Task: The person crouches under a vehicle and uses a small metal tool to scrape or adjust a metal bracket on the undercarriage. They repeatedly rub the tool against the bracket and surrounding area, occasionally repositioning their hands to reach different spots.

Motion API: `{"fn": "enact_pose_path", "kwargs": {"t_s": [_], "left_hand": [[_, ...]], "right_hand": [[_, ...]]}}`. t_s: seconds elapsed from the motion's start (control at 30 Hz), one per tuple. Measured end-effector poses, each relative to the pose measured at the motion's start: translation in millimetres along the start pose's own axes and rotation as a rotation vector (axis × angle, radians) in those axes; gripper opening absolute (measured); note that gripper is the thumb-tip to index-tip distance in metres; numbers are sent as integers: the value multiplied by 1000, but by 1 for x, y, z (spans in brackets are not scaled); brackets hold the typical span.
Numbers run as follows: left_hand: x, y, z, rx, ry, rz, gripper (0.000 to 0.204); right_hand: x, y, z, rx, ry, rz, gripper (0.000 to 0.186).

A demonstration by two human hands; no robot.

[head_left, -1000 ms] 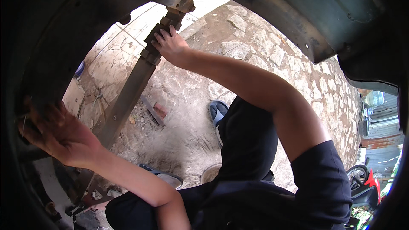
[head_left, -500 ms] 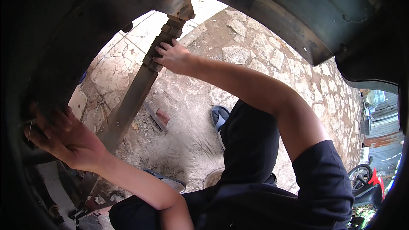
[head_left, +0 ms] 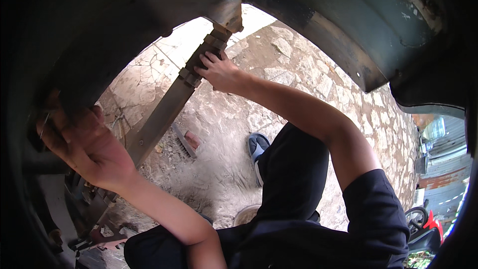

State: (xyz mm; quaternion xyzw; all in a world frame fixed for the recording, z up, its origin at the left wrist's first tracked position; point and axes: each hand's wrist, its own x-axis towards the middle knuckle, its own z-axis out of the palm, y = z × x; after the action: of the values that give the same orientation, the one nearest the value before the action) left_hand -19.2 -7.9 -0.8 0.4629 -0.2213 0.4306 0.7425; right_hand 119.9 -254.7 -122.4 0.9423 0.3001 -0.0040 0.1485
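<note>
My right hand (head_left: pixel 219 72) lies on a dark leaf spring (head_left: pixel 162 117), fingers spread across its upper clamped part, between two metal clamps. The spring slants up to a rusty bracket (head_left: pixel 230 16) on the underside of a vehicle. At the left, my left hand (head_left: pixel 97 152) is raised into the shadow under the bodywork, its fingers curled. A thin shiny line, perhaps a wire, shows by the fingertips; what the fingers close on is lost in the dark.
Dark body panels (head_left: pixel 343 45) arch overhead and around the sides. On the dusty ground (head_left: pixel 219 164) below lie a brush-like strip (head_left: pixel 184 141) and a reddish fragment (head_left: pixel 192 139). A round container (head_left: pixel 246 214) stands by my leg. Corrugated sheets (head_left: pixel 444 157) and a red vehicle part (head_left: pixel 434 225) are at the far right.
The view has shifted slightly, so the spring and bracket sit lower and farther right. My right hand stays on the spring. My left hand stays up in the shadow, its fingers still curled.
</note>
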Motion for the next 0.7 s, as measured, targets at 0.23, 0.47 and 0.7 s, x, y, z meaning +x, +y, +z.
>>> {"fn": "enact_pose_path", "kwargs": {"t_s": [0.23, 0.47, 0.7], "left_hand": [[8, -9, -16, -415, -367, 48, 42], [3, -5, 13, -280, -54, 80, 41], [2, -3, 11, -287, -35, 72, 41]], "right_hand": [[-3, 16, 9, -62, 102, 34, 81], [-7, 14, 1, 36, 57, -39, 84], [-4, -3, -10, 35, -29, -7, 80]]}}
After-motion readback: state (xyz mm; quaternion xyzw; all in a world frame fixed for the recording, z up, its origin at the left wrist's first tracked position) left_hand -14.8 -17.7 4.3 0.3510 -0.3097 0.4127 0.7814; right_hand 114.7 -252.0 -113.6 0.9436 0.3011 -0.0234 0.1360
